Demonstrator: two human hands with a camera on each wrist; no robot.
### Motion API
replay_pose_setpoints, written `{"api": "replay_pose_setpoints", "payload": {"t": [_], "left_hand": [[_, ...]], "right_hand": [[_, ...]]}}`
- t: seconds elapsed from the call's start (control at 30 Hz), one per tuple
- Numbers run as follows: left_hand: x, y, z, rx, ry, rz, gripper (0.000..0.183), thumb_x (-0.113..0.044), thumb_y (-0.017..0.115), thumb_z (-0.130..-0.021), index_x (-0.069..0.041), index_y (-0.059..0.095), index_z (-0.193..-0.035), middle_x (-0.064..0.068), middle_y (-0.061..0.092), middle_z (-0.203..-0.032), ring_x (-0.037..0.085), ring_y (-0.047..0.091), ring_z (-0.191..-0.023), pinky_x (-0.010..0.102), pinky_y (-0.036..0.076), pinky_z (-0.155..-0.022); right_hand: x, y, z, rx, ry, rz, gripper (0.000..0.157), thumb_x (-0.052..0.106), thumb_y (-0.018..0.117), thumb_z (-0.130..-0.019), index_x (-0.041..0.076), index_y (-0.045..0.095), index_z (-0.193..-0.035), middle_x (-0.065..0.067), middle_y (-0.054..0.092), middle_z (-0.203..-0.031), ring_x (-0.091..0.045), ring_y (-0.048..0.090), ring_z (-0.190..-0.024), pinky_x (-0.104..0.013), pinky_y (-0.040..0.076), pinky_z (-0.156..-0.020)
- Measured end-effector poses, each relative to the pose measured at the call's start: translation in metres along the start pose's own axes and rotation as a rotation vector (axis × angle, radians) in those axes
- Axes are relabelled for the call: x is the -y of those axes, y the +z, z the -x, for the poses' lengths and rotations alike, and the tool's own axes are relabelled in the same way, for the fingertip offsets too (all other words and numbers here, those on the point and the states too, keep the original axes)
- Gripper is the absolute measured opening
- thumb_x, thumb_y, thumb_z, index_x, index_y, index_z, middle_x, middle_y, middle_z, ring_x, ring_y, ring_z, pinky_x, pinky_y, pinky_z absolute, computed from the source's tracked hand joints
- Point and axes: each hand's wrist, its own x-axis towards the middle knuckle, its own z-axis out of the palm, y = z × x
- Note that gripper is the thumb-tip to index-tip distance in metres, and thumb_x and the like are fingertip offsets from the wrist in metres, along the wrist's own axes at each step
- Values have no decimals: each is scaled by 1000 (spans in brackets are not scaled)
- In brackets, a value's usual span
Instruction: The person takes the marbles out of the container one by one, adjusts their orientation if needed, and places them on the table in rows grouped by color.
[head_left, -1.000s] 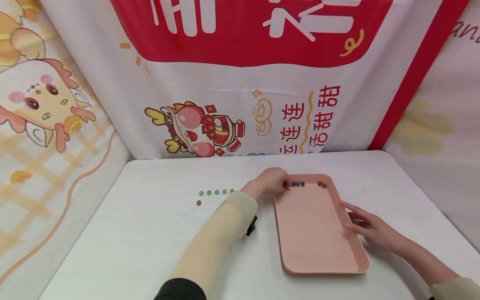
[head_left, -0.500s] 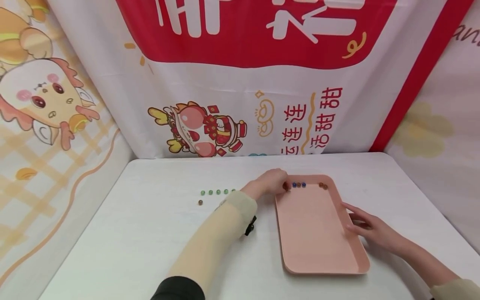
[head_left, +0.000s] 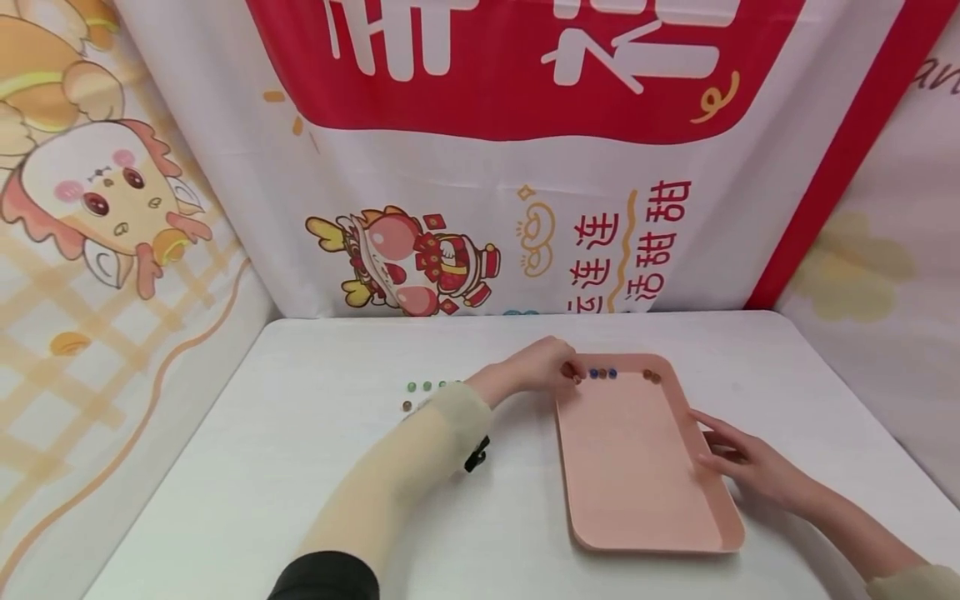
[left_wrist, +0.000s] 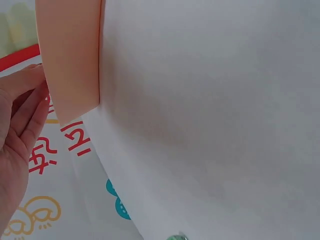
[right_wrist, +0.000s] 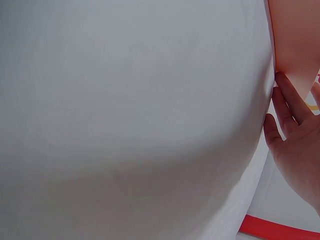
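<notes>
A pink tray lies on the white table. At its far left corner my left hand pinches a small brown marble just over the tray; the fingers partly hide it. Along the tray's far end lie a blue marble, a brown one beside it and another blue marble. Two more brown marbles sit farther right. My right hand rests against the tray's right side with fingers extended. In the right wrist view, its fingertips touch the outer wall.
Left of the tray, a row of green marbles lies on the table, partly covered by my left sleeve. A brown marble sits in front of the row. Printed cloth hangs behind the table and at both sides.
The fingers of my left hand have shifted slightly nearer along the tray's corner. My left forearm has swung left, covering more of the green row. The right hand keeps its place at the tray.
</notes>
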Motion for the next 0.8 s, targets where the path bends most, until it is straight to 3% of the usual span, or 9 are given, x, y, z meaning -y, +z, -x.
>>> {"api": "replay_pose_setpoints", "payload": {"t": [0.27, 0.63, 0.8], "left_hand": [[1, -8, 23, -27, 32, 76, 18, -9, 69, -90, -4, 72, -108, -6, 67, -93, 1, 60, -82, 13, 48, -74], [8, -18, 55, -78, 57, 146, 18, -8, 70, -90, -3, 72, -107, -2, 69, -98, 1, 62, -87, 24, 51, -85], [12, -21, 71, -97, 49, 194, 19, -9, 71, -89, -4, 72, -108, -5, 68, -96, 1, 63, -87, 28, 52, -86]], "right_hand": [[3, 0, -1, 20, 38, -15, 71, 28, 65, -94, 5, 29, -151, -29, 48, -136, -43, 52, -118, -22, 49, -81], [3, 0, -1, 31, 59, -15, 72, 28, 64, -95, 5, 27, -152, -30, 46, -138, -46, 50, -120, -45, 52, -87], [3, 1, -1, 22, 52, -11, 71, 28, 64, -95, 5, 28, -152, -29, 47, -137, -45, 51, -119, -39, 52, -85]]}}
